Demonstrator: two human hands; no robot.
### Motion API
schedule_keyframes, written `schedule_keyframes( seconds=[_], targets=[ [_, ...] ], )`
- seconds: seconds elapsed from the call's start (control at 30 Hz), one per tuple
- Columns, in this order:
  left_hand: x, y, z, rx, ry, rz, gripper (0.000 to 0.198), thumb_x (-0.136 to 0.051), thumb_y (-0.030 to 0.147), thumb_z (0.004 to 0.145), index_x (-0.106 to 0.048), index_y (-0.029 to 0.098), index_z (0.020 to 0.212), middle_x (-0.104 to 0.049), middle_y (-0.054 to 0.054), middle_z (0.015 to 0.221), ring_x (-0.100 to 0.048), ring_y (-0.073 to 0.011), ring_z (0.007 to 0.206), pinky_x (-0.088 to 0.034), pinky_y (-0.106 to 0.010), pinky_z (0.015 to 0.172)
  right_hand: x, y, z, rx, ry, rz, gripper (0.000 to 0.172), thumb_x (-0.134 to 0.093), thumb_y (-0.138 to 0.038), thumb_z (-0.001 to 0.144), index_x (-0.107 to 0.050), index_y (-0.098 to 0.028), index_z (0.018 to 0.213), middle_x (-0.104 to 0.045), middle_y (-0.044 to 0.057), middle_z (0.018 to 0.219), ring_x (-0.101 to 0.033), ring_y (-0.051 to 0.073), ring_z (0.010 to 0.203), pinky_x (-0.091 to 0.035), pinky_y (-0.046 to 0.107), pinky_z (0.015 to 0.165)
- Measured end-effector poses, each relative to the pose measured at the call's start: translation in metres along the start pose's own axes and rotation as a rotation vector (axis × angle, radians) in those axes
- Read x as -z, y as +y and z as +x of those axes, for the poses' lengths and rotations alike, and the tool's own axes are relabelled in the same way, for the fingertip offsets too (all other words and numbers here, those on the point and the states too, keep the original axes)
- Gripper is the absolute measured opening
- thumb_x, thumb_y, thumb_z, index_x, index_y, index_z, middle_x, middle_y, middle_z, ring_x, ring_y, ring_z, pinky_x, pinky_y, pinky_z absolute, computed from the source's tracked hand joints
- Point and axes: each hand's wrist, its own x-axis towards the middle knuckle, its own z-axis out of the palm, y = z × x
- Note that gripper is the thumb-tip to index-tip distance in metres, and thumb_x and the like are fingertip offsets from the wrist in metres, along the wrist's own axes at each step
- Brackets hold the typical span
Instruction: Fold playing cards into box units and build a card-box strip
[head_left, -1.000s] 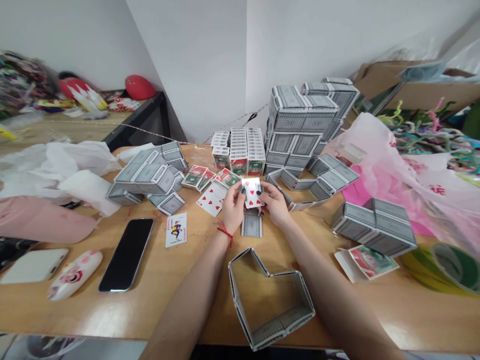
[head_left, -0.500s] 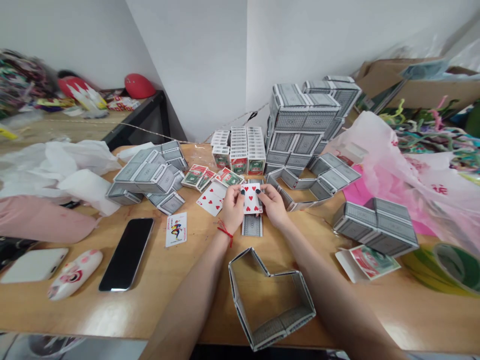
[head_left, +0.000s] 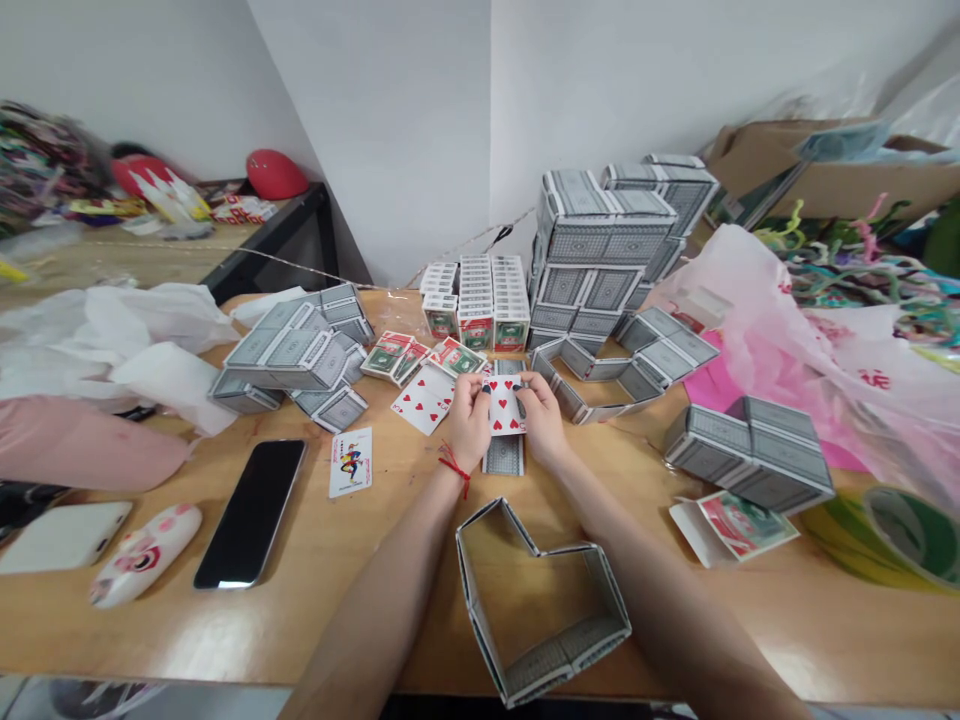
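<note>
Between my two hands a face-up playing card of hearts (head_left: 505, 408) is pinched at its left and right edges. My left hand (head_left: 470, 418), with a red string at the wrist, grips the left edge; my right hand (head_left: 541, 412) grips the right one. Partly under it, a face-down card (head_left: 502, 457) with a grey back lies on the table. Face-up heart cards (head_left: 421, 402) lie just left of my left hand, and a joker card (head_left: 351, 463) is further left. A heart-shaped frame of folded cards (head_left: 551, 652) stands between my forearms.
Card boxes (head_left: 476, 290) stand in rows at the back, beside a tall stack of card-built blocks (head_left: 592, 240). More blocks (head_left: 289, 345) sit at left. A phone (head_left: 251, 515) lies at the left front; an opened card box (head_left: 739, 527) and a tape roll (head_left: 885, 535) are at right.
Both hands have come slightly nearer to me with the heart card, and my right thumb has shifted over its right edge. The camera view has moved slightly.
</note>
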Motion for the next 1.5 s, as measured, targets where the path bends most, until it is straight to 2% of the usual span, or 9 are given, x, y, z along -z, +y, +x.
schedule_keyframes(
  seconds=[0.2,0.33,0.5,0.63,0.93,1.23,1.5],
  targets=[
    [0.0014,0.0033,0.0024,0.082,0.001,-0.074,0.009,-0.042,0.015,0.075,-0.045,0.019,0.083,-0.049,0.002,0.072,-0.045,-0.0083,0.061,-0.036,-0.019,0.054,0.0005,-0.0017,0.0001,-0.011,-0.013,0.01,0.016,-0.049,-0.026,0.066,-0.053,-0.022,0.08,-0.045,-0.005,0.06,-0.036,0.009,0.048,-0.031,0.02,0.044],
    [0.0027,0.0061,0.0038,0.155,-0.009,-0.155,0.006,-0.044,0.017,0.075,-0.045,0.018,0.08,-0.045,0.005,0.064,-0.041,-0.0069,0.053,-0.033,-0.018,0.049,0.0009,-0.0018,0.0,-0.025,-0.042,0.042,0.016,-0.05,-0.025,0.065,-0.053,-0.022,0.08,-0.045,-0.006,0.058,-0.036,0.009,0.047,-0.03,0.02,0.044],
    [0.0027,0.0026,0.0046,0.178,-0.033,-0.143,0.007,-0.046,0.019,0.074,-0.046,0.018,0.081,-0.04,0.006,0.058,-0.036,-0.0061,0.048,-0.03,-0.017,0.045,0.0024,-0.0016,0.0012,-0.037,-0.03,0.043,0.017,-0.051,-0.026,0.064,-0.053,-0.022,0.08,-0.047,-0.005,0.06,-0.036,0.009,0.047,-0.03,0.02,0.044],
    [0.0024,-0.0011,0.004,0.157,-0.065,-0.118,0.006,-0.045,0.02,0.076,-0.045,0.018,0.081,-0.041,0.006,0.06,-0.036,-0.006,0.048,-0.029,-0.017,0.045,0.003,-0.0011,0.0017,-0.037,-0.03,0.022,0.018,-0.051,-0.027,0.064,-0.053,-0.022,0.082,-0.045,-0.006,0.059,-0.035,0.008,0.046,-0.029,0.02,0.043],
    [0.0008,0.0027,-0.0001,0.053,-0.027,0.008,0.012,-0.037,0.012,0.078,-0.046,0.019,0.082,-0.043,0.004,0.063,-0.039,-0.0085,0.053,-0.033,-0.02,0.05,0.0017,-0.0001,0.0013,-0.014,-0.009,-0.023,0.018,-0.048,-0.024,0.064,-0.055,-0.021,0.08,-0.043,-0.006,0.059,-0.034,0.009,0.048,-0.027,0.02,0.044],
    [0.0022,-0.0031,-0.0002,0.012,-0.012,0.037,0.014,-0.038,0.012,0.077,-0.049,0.019,0.082,-0.047,0.002,0.068,-0.04,-0.0096,0.055,-0.034,-0.021,0.052,0.0029,-0.0024,0.0016,0.033,-0.024,-0.032,0.017,-0.047,-0.021,0.063,-0.06,-0.021,0.075,-0.052,-0.003,0.065,-0.038,0.01,0.053,-0.03,0.022,0.049],
    [0.0025,-0.0013,-0.0006,-0.081,-0.013,0.131,0.016,-0.037,0.012,0.079,-0.051,0.019,0.079,-0.055,0.0,0.08,-0.05,-0.0126,0.075,-0.04,-0.024,0.069,0.0035,-0.0037,0.0019,0.032,0.005,-0.042,0.016,-0.047,-0.022,0.062,-0.06,-0.017,0.07,-0.053,-0.003,0.064,-0.04,0.009,0.054,-0.03,0.021,0.049]
  ],
)
